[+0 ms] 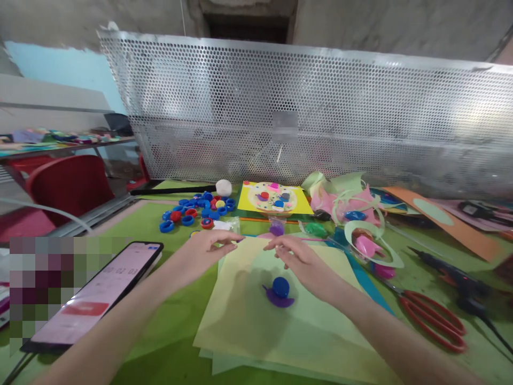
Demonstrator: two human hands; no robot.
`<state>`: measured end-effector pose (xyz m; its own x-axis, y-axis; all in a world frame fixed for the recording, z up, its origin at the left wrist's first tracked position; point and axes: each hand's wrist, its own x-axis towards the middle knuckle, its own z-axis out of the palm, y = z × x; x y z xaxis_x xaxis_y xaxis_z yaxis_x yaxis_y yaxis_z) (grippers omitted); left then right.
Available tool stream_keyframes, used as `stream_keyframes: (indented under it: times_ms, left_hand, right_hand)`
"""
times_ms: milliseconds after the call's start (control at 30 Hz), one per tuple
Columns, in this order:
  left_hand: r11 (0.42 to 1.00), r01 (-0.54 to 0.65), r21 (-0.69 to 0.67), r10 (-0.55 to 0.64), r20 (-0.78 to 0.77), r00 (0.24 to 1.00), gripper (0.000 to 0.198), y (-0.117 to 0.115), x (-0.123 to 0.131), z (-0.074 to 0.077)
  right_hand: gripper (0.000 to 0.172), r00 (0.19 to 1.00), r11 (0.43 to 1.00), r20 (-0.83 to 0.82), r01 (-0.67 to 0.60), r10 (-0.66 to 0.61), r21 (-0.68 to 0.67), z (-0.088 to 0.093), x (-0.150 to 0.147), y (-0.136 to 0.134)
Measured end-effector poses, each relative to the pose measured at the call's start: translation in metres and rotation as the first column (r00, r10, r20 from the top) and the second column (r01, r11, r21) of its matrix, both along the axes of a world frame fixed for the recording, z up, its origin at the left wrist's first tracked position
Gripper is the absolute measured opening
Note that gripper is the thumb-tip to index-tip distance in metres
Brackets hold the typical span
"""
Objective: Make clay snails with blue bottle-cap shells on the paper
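Observation:
On a stack of pale yellow-green paper sheets sits a small snail-like figure, made of a blue bottle cap on a curved purple base. My left hand hovers over the sheets' far left corner, fingers loosely bent and apart, with nothing visible in it. Across from it, my right hand is above the far right part of the sheets, beyond the snail figure. Its fingers are slightly curled and spread, and I see nothing held. Neither hand touches the figure.
Loose bottle caps lie at the back left, beside a decorated yellow card. Clay packets and paper scraps are behind the sheets. Red-handled scissors and a glue gun lie right; a phone lies left.

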<state>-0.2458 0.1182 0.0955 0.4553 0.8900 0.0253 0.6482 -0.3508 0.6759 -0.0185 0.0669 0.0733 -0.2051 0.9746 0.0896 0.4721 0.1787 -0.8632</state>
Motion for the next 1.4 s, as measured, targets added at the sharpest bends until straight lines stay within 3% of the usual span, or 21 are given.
stream_keyframes:
  times_ms: [100,267,633,800,933,1033,1200,1333,1400]
  left_hand:
    - [0.999,-0.005,-0.054,0.010,0.088,0.996,0.033,0.002,0.002,-0.004]
    - [0.995,-0.022,-0.097,0.039,0.187,0.982,0.025,-0.002,0.007,-0.006]
    - [0.998,-0.009,-0.060,0.020,0.184,0.983,0.022,-0.014,0.021,-0.010]
    - [1.000,0.004,0.025,-0.008,0.150,0.989,0.021,-0.018,0.024,-0.011]
    - [0.978,0.046,0.204,-0.070,0.109,0.992,0.012,-0.024,0.027,-0.014]
    - [0.910,0.105,0.400,-0.153,0.090,0.984,0.019,-0.028,0.029,-0.021]
    - [0.703,0.207,0.681,-0.342,0.068,0.937,0.025,-0.031,0.028,-0.032]
    - [0.538,0.210,0.817,-0.272,-0.068,0.960,0.024,-0.034,0.028,-0.035]
    - [0.487,0.248,0.837,-0.219,-0.158,0.963,0.026,-0.035,0.029,-0.035]
  right_hand:
    - [0.023,0.995,0.997,0.096,-0.008,0.000,0.078,-0.006,0.002,-0.002]
    - [0.021,0.996,0.994,0.084,-0.020,0.010,0.109,-0.012,0.003,-0.004]
    - [0.019,0.994,0.995,0.083,-0.073,0.067,0.072,-0.008,-0.007,-0.015]
    - [0.020,0.996,0.997,0.072,-0.058,0.054,0.049,-0.009,-0.009,-0.013]
    - [0.022,0.998,0.999,0.058,-0.032,0.031,0.024,-0.012,-0.011,-0.012]
    - [0.023,0.999,0.999,0.028,-0.045,0.045,-0.010,-0.013,-0.013,-0.012]
    - [0.029,0.976,0.993,-0.197,-0.103,0.089,-0.060,-0.012,-0.016,-0.014]
    - [0.031,0.917,0.985,-0.395,-0.110,0.048,-0.136,-0.010,-0.016,-0.013]
    - [0.029,0.891,0.974,-0.455,-0.109,0.007,-0.199,-0.010,-0.016,-0.012]
